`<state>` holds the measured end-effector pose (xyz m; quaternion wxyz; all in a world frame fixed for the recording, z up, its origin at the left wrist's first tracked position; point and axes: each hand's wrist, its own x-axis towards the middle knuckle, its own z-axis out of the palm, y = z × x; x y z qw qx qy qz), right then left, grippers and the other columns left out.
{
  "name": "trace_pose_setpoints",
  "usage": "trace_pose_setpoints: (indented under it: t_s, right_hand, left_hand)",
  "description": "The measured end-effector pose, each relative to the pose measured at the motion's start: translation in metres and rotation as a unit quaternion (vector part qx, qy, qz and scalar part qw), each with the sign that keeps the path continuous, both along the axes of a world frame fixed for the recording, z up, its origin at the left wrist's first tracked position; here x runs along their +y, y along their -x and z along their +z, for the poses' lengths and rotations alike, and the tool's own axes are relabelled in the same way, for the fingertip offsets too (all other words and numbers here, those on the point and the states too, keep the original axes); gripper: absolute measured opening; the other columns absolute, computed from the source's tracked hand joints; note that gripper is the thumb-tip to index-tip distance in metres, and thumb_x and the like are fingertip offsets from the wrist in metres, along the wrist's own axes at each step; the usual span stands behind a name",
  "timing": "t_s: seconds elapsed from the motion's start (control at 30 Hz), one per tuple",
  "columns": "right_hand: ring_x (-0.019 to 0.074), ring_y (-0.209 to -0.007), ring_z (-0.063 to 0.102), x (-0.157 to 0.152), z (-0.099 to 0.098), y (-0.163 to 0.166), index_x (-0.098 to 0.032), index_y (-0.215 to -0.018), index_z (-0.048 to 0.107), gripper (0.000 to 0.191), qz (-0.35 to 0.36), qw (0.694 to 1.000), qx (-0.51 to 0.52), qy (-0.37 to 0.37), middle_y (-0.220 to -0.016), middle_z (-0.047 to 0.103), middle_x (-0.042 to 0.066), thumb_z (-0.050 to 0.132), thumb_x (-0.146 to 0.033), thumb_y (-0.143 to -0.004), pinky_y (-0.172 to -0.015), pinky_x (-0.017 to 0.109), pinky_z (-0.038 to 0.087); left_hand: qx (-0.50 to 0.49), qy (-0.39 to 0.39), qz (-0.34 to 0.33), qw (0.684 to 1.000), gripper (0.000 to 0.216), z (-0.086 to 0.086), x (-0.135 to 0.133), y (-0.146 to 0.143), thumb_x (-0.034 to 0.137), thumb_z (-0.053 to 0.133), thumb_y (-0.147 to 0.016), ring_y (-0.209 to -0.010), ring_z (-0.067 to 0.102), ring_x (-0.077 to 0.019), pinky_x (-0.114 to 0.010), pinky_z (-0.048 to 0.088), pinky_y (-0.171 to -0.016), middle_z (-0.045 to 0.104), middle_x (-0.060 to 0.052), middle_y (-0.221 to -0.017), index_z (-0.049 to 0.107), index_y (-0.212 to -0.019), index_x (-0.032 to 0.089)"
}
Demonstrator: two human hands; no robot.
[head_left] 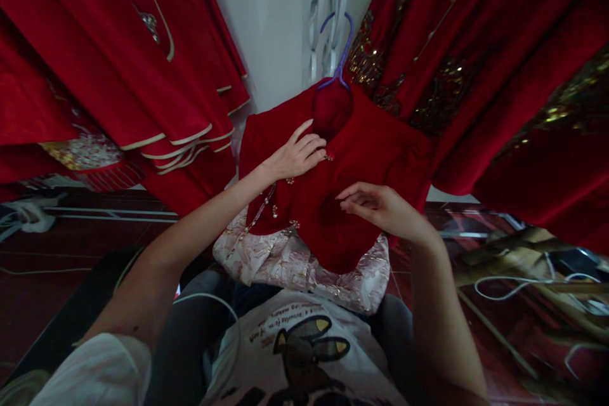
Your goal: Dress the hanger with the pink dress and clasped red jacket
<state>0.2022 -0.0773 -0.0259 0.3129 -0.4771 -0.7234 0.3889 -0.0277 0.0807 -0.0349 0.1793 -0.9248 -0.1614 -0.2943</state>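
A red garment (pixel 364 133) with a curved lower edge hangs on a purple hanger (pixel 341 66) in front of me. Small beaded trims (pixel 261 210) run down its left side. My left hand (pixel 301 153) lies on the garment below the neckline, its fingers spread, and a small bead ornament (pixel 329 157) shows at the fingertips. My right hand (pixel 373 204) is at the lower middle of the garment, thumb and fingers loosely bent and apart, with nothing visible between them. Whether it touches the fabric is unclear. Pale pink, gold-patterned fabric (pixel 285 260) lies under the garment, across my lap.
More red clothes (pixel 190 63) hang at the left, and red garments with gold sequins (pixel 476 89) hang at the right. Behind the hanger are white metal bars (pixel 328 44). Cluttered items with a white cable (pixel 509 280) are at the lower right.
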Motion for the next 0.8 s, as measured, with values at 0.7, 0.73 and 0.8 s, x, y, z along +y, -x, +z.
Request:
trace_pose_setpoints:
  t_s: [0.7, 0.73, 0.8]
  right_hand:
    - [0.023, -0.137, 0.047, 0.073, 0.053, 0.089, -0.018, -0.143, 0.042, 0.064, -0.132, 0.964, 0.191, -0.128, -0.144, 0.051, 0.013, 0.038, -0.061, -0.096, -0.111, 0.04, 0.044]
    - [0.024, -0.14, 0.043, 0.074, 0.052, 0.095, -0.015, -0.145, 0.038, 0.066, -0.153, 0.963, 0.191, -0.109, -0.147, 0.046, 0.015, 0.037, -0.059, -0.096, -0.114, 0.04, 0.04]
    - [0.0283, -0.146, 0.032, 0.073, 0.05, 0.103, -0.006, -0.148, 0.029, 0.075, -0.23, 0.957, 0.152, -0.089, -0.153, 0.036, 0.022, 0.041, -0.057, -0.095, -0.119, 0.044, 0.031]
  left_hand:
    - [-0.087, 0.005, 0.036, 0.996, 0.028, -0.01, -0.007, -0.005, 0.028, 0.032, -0.101, -0.089, 0.062, -0.0162, -0.064, 0.02, -0.121, 0.062, -0.001, -0.086, 0.055, -0.089, 0.021]
    - [-0.079, 0.002, 0.044, 0.996, 0.029, -0.008, -0.009, -0.005, 0.029, 0.031, -0.101, -0.087, 0.062, -0.0165, -0.064, 0.019, -0.121, 0.062, 0.0, -0.084, 0.056, -0.09, 0.021]
    - [-0.052, 0.004, 0.052, 0.997, 0.029, -0.001, -0.012, -0.002, 0.031, 0.032, -0.1, -0.085, 0.062, -0.0176, -0.063, 0.018, -0.121, 0.062, -0.001, -0.081, 0.059, -0.095, 0.021]
